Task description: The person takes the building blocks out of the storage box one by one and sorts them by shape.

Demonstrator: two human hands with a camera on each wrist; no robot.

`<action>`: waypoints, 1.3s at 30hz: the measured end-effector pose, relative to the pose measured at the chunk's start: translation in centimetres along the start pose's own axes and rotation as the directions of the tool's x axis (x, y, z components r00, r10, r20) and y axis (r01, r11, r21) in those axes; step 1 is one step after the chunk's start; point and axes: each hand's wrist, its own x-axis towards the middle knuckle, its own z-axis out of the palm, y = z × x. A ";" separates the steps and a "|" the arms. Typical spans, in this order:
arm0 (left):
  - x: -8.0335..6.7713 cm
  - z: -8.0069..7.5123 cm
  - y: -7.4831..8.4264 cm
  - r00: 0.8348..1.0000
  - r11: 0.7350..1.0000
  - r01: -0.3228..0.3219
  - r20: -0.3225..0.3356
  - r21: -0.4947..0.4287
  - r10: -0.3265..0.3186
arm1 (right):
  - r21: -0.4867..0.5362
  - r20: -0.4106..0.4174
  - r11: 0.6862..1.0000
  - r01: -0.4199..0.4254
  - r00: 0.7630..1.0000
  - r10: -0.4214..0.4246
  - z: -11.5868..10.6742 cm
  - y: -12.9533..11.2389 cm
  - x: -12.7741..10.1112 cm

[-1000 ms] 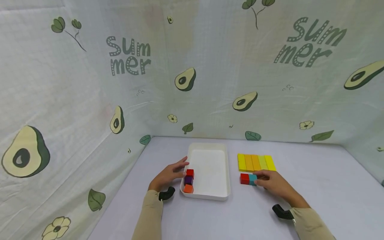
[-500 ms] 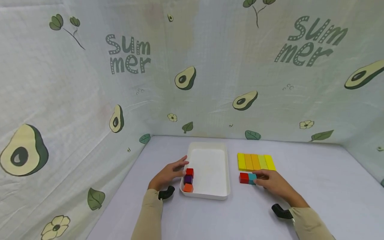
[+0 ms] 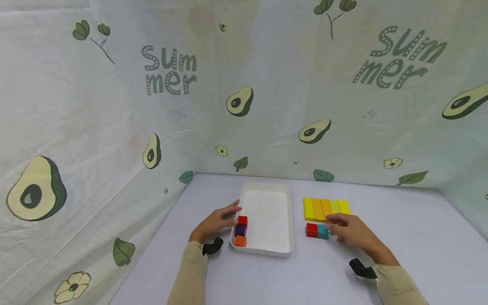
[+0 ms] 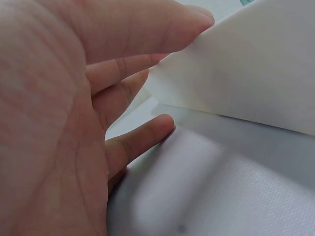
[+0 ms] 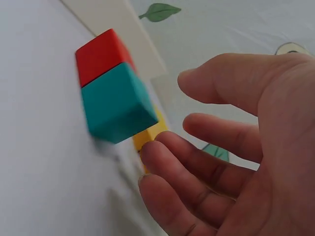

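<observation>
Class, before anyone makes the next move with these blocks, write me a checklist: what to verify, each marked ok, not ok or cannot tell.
1. Left hand at the edge of the tray: ok.
2. Left hand's hold firm enough to steady the tray: cannot tell.
3. Right hand gripping the blue block: not ok; a gap shows.
4. Red block side by side with the blue block: ok.
5. Red cube, purple cube and orange cube lined up inside the tray: ok.

A screened-off tabletop booth
Pale sheeting [image 3: 274, 93] printed with avocados [image 3: 239, 102], leaves [image 3: 323, 175] and "summer" lettering [image 3: 172, 82] walls in the table [image 3: 267, 279]; the room beyond is hidden.
</observation>
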 end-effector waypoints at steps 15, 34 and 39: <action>-0.1 -0.4 0.0 1.000 1.000 -0.008 -0.002 0.020 0.008 | 0.223 0.016 0.971 0.085 0.996 -0.091 2.5 -5.5 4.2; 0.1 0.4 -0.5 1.000 1.000 0.017 -0.001 0.005 -0.017 | 0.271 0.190 0.951 0.152 0.960 -0.207 8.9 -10.9 8.4; 0.3 0.3 0.0 1.000 1.000 0.021 -0.004 -0.003 -0.021 | 0.270 0.212 0.952 0.145 0.956 -0.205 10.1 -11.7 9.1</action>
